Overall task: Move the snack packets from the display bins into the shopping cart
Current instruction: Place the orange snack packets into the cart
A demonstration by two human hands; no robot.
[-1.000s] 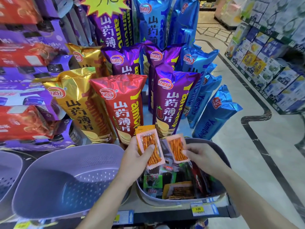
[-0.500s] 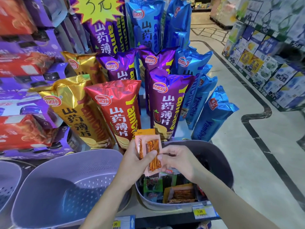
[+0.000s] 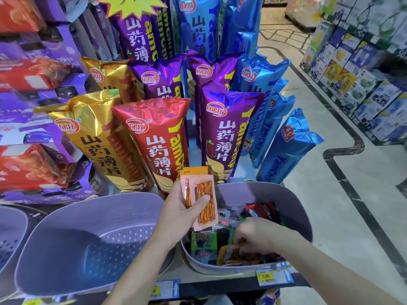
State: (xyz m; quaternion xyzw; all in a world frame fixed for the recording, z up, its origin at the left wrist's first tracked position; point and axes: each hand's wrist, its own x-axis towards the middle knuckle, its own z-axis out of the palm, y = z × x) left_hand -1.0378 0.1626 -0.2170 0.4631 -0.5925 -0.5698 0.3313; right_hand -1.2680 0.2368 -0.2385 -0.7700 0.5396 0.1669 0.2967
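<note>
My left hand (image 3: pixel 180 210) holds up a small stack of orange snack packets (image 3: pixel 199 195) with clear windows, thumb pressed across the front, above the gap between two bins. My right hand (image 3: pixel 256 236) reaches down into the right grey display bin (image 3: pixel 295 208), its fingers curled on a brown-orange packet (image 3: pixel 236 257) lying near the bin's front. The bin holds several small packets, green, black and red. The shopping cart is not in view.
An empty perforated grey bin (image 3: pixel 88 243) sits to the left, with another bin's edge (image 3: pixel 11 234) further left. Tall yam chip bags (image 3: pixel 154 142) stand close behind the bins. Price tags (image 3: pixel 269 277) line the shelf edge. A tiled aisle and a boxed-goods shelf (image 3: pixel 361 69) lie to the right.
My right hand passed its orange packet onto the one in my left hand, then dropped into the right bin onto another packet. My left hand stayed raised.
</note>
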